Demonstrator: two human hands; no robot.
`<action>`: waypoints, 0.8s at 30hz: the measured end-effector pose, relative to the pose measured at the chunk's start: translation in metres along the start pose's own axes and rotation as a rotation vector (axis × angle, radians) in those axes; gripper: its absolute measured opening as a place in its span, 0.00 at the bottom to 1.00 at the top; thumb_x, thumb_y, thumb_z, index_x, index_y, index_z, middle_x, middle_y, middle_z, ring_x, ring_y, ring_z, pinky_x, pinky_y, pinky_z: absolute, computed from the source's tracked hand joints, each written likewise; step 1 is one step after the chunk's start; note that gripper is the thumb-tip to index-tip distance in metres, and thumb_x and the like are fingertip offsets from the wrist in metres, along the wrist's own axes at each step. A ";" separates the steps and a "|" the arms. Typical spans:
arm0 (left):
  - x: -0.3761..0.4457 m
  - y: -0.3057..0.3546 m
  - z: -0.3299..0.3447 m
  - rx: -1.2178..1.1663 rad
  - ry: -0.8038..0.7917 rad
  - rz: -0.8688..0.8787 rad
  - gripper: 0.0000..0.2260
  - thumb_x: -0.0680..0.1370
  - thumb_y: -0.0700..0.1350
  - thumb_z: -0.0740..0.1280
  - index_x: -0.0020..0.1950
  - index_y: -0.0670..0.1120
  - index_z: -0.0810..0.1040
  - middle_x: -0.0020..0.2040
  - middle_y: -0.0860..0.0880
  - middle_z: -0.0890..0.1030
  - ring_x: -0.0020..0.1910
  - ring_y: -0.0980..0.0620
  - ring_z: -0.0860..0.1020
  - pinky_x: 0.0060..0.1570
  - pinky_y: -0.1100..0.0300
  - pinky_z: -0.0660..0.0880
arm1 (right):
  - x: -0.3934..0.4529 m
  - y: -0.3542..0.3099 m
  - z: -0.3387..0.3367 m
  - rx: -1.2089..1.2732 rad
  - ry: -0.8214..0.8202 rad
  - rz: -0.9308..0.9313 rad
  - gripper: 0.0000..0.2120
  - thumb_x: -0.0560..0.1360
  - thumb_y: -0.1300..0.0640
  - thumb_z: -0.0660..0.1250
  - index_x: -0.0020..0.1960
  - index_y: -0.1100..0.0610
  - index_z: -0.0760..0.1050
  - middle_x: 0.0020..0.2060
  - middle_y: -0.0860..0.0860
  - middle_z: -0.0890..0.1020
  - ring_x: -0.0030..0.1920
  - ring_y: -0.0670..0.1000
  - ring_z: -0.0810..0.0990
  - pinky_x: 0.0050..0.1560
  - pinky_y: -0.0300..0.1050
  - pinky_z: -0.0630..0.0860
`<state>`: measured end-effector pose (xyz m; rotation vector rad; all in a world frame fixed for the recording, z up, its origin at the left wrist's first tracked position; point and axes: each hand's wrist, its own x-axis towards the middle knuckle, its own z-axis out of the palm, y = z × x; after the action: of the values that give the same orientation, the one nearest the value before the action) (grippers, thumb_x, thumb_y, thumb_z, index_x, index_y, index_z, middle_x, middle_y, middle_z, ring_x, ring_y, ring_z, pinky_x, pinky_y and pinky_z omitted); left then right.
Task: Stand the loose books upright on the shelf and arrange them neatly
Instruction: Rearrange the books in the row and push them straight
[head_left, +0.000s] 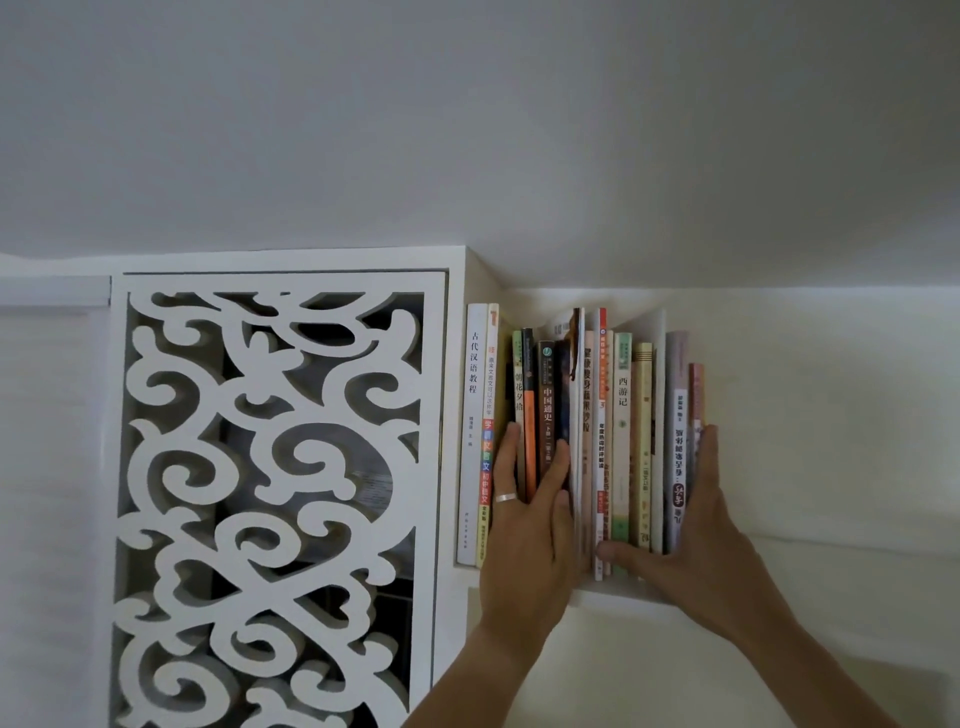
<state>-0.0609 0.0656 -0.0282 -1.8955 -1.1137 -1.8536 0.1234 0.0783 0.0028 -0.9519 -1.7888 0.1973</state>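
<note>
My left hand (524, 525) lies flat with straight fingers against the spines of the dark books in the middle of the row of books (587, 441), pushing them back so the fronts line up. My right hand (691, 530) cups the right end of the row, palm on the outermost pink book (696, 395) and thumb under the bottom edges, fingers straight, squeezing everything leftward so nothing leans. All the books stand upright on the white shelf (613, 595), beside a carved white panel (270, 493). Spines I can read: 古代汉语教程 (471, 415), 中国通史 (546, 415), 西游记 (622, 415).
</note>
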 end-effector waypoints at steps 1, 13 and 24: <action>0.000 -0.003 0.001 -0.005 0.011 -0.006 0.22 0.88 0.46 0.58 0.81 0.61 0.62 0.85 0.56 0.45 0.84 0.52 0.47 0.75 0.43 0.69 | 0.000 0.000 0.000 -0.002 0.001 0.004 0.76 0.53 0.31 0.82 0.76 0.33 0.24 0.79 0.49 0.63 0.74 0.57 0.70 0.68 0.69 0.72; 0.023 0.008 0.006 -0.003 0.089 -0.284 0.33 0.82 0.42 0.66 0.81 0.52 0.50 0.63 0.50 0.80 0.55 0.55 0.84 0.52 0.58 0.84 | 0.000 0.001 0.001 -0.043 -0.007 -0.003 0.76 0.56 0.33 0.83 0.75 0.34 0.22 0.80 0.49 0.59 0.76 0.56 0.68 0.70 0.67 0.71; -0.005 0.061 -0.004 0.155 0.334 -0.168 0.25 0.81 0.52 0.61 0.76 0.46 0.60 0.64 0.46 0.76 0.60 0.47 0.80 0.54 0.51 0.84 | 0.001 -0.003 0.002 -0.024 -0.023 -0.012 0.72 0.55 0.26 0.79 0.79 0.35 0.29 0.75 0.49 0.67 0.69 0.55 0.76 0.60 0.67 0.80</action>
<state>-0.0226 0.0207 -0.0129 -1.3821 -1.2864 -2.0105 0.1197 0.0772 0.0040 -0.9593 -1.8211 0.1804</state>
